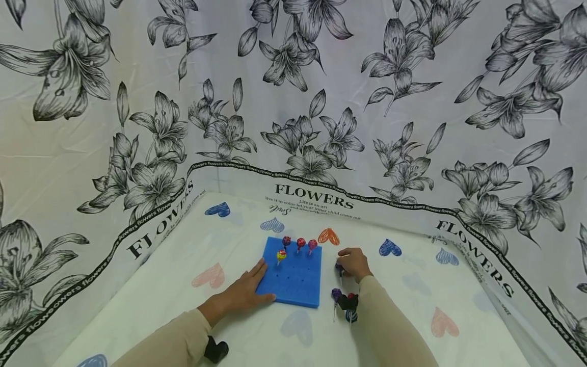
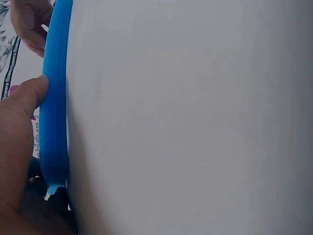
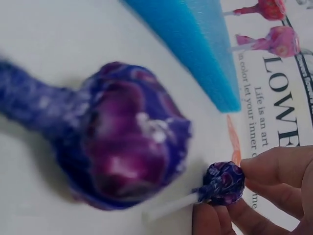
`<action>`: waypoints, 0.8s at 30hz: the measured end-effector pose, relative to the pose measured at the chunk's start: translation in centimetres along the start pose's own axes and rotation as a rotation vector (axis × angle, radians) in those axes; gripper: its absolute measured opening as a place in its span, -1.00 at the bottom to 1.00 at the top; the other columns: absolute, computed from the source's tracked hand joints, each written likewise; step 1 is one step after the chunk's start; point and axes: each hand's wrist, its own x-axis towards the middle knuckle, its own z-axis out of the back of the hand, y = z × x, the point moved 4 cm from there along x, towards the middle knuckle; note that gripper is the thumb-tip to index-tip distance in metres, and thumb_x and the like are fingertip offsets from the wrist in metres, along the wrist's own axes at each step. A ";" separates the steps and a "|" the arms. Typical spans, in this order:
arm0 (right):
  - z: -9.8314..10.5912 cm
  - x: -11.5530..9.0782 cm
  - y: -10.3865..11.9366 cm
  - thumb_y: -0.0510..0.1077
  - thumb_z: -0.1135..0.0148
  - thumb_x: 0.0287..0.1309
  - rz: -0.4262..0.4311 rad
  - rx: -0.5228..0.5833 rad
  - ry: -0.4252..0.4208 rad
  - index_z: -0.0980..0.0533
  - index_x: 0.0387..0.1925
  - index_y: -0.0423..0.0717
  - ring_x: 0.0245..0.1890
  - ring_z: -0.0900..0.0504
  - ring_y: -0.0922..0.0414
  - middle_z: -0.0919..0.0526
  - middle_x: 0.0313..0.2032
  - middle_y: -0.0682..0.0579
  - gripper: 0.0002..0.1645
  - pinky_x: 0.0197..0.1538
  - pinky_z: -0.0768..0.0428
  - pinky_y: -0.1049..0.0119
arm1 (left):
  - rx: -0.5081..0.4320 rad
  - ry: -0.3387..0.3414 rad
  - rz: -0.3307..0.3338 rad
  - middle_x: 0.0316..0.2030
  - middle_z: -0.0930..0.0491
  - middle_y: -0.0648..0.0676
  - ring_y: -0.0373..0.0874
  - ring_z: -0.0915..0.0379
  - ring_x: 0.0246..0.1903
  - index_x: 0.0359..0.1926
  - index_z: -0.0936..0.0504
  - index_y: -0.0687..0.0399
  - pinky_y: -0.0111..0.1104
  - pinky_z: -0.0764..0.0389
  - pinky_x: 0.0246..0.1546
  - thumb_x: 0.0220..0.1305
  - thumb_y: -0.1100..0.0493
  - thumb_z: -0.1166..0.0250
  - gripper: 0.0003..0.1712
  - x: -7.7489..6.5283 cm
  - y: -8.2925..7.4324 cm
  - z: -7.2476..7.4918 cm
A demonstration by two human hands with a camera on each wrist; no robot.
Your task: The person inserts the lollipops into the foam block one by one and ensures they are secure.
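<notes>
While a purple-wrapped lollipop point(image 3: 225, 183) is pinched by its head between the thumb and fingers of the right hand point(image 1: 354, 263), its white stick juts free, right of the blue block point(image 1: 293, 293); whether it touches the worktop point(image 1: 403, 316) cannot be told. The left hand point(image 1: 245, 293) rests against the block, its fingers straight along the left edge, the thumb at the near edge. Toward the block's far side stand a dark lollipop point(image 1: 286, 240), a red lollipop point(image 1: 300, 242) and a pink lollipop point(image 1: 313, 244), with a yellow lollipop point(image 1: 281, 253) nearer. Closer to the person lie a loose purple lollipop point(image 1: 336, 293) and a blue-striped lollipop point(image 1: 351, 316), partly covered by a black wrist device point(image 1: 347, 302); something red behind it is mostly hidden. The right wrist view shows a purple head large and blurred, its wrapped end cut off. A strip of worktop separates block from right hand; the heart-printed surface extends widely on both sides to the flower-printed curtain point(image 1: 321, 193).
</notes>
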 end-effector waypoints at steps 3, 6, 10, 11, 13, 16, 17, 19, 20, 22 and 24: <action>0.2 0.1 -0.3 -0.27 -0.25 0.16 -0.022 0.048 0.013 -0.61 -0.04 -0.28 -0.39 -0.58 0.06 -0.64 -0.23 -0.12 -0.69 -0.45 -0.58 0.29 | 0.002 0.004 -0.001 0.50 0.17 0.11 0.17 0.15 0.42 0.51 0.03 0.17 0.07 -0.04 0.31 0.14 -0.40 -0.24 0.17 0.0 0.0 0.0; 0.8 -0.2 -0.2 -0.28 -0.21 0.19 0.004 0.102 0.007 -0.62 -0.06 -0.30 -0.29 -0.60 0.02 -0.63 -0.14 -0.15 -0.71 -0.38 -0.62 0.26 | -0.003 0.002 -0.006 0.50 0.16 0.11 0.17 0.15 0.42 0.50 0.02 0.18 0.07 -0.03 0.31 0.14 -0.39 -0.24 0.16 0.0 -0.1 0.0; 1.7 -0.7 0.6 -0.28 -0.19 0.23 0.071 0.199 0.010 -0.62 -0.07 -0.35 -0.15 -0.63 -0.02 -0.61 -0.06 -0.21 -0.72 -0.22 -0.65 0.20 | -0.004 -0.002 -0.012 0.50 0.18 0.10 0.16 0.16 0.42 0.51 0.03 0.16 0.07 -0.01 0.32 0.14 -0.41 -0.23 0.17 0.1 -0.1 0.0; 1.9 -0.9 0.9 -0.29 -0.18 0.24 0.083 0.227 0.016 -0.61 -0.05 -0.37 -0.13 -0.63 -0.03 -0.59 -0.04 -0.22 -0.71 -0.17 -0.65 0.19 | -0.004 -0.003 -0.013 0.50 0.18 0.10 0.16 0.16 0.42 0.51 0.03 0.16 0.07 -0.01 0.32 0.14 -0.41 -0.23 0.17 0.1 0.0 0.0; 2.3 -1.1 1.4 -0.30 -0.18 0.23 0.099 0.297 0.027 -0.59 -0.03 -0.39 -0.09 -0.62 -0.04 -0.58 -0.02 -0.22 -0.70 -0.07 -0.61 0.16 | -0.004 -0.004 -0.013 0.50 0.18 0.10 0.16 0.16 0.42 0.51 0.03 0.15 0.07 -0.01 0.32 0.14 -0.41 -0.22 0.17 0.2 0.0 0.0; 2.7 -1.4 2.2 -0.31 -0.20 0.22 0.124 0.390 0.031 -0.59 -0.04 -0.37 -0.07 -0.61 -0.02 -0.58 -0.02 -0.21 -0.71 0.04 -0.55 0.09 | -0.005 -0.004 -0.008 0.50 0.17 0.11 0.17 0.16 0.42 0.51 0.02 0.16 0.08 -0.02 0.31 0.14 -0.40 -0.23 0.16 0.2 0.0 0.0; 2.8 -1.6 2.5 -0.33 -0.20 0.21 0.138 0.424 0.029 -0.59 -0.06 -0.36 -0.07 -0.61 -0.02 -0.57 -0.02 -0.21 -0.72 0.06 -0.54 0.08 | -0.006 -0.006 -0.007 0.50 0.17 0.11 0.17 0.15 0.42 0.51 0.02 0.17 0.08 -0.03 0.31 0.14 -0.39 -0.24 0.16 0.1 0.0 0.0; 3.0 -1.8 3.2 -0.33 -0.20 0.21 0.180 0.482 0.023 -0.60 -0.08 -0.35 -0.06 -0.62 -0.02 -0.57 -0.03 -0.22 -0.75 0.07 -0.53 0.09 | -0.011 -0.006 -0.005 0.50 0.17 0.12 0.19 0.15 0.42 0.50 0.02 0.17 0.10 -0.03 0.30 0.15 -0.38 -0.25 0.16 0.1 0.0 0.0; 3.1 -2.0 3.6 -0.33 -0.19 0.21 0.204 0.517 0.022 -0.60 -0.09 -0.35 -0.05 -0.62 -0.03 -0.56 -0.02 -0.23 -0.76 0.07 -0.54 0.11 | -0.009 -0.006 -0.004 0.50 0.17 0.12 0.19 0.15 0.42 0.51 0.02 0.17 0.09 -0.02 0.31 0.15 -0.38 -0.25 0.16 0.1 0.0 0.0; 3.4 -2.6 4.5 -0.34 -0.18 0.23 0.255 0.586 0.024 -0.59 -0.09 -0.37 -0.02 -0.61 -0.05 -0.54 0.00 -0.24 -0.76 0.05 -0.55 0.17 | -0.011 -0.007 0.002 0.50 0.17 0.11 0.18 0.15 0.42 0.51 0.03 0.15 0.09 -0.02 0.31 0.15 -0.38 -0.25 0.16 0.1 0.0 0.0; 3.7 -3.2 5.4 -0.33 -0.18 0.25 0.307 0.631 0.028 -0.58 -0.07 -0.38 0.00 -0.60 -0.06 -0.52 0.02 -0.24 -0.75 0.03 -0.56 0.22 | -0.011 -0.003 0.010 0.51 0.19 0.09 0.19 0.16 0.42 0.51 0.05 0.13 0.09 -0.03 0.31 0.14 -0.40 -0.24 0.16 0.0 0.1 -0.1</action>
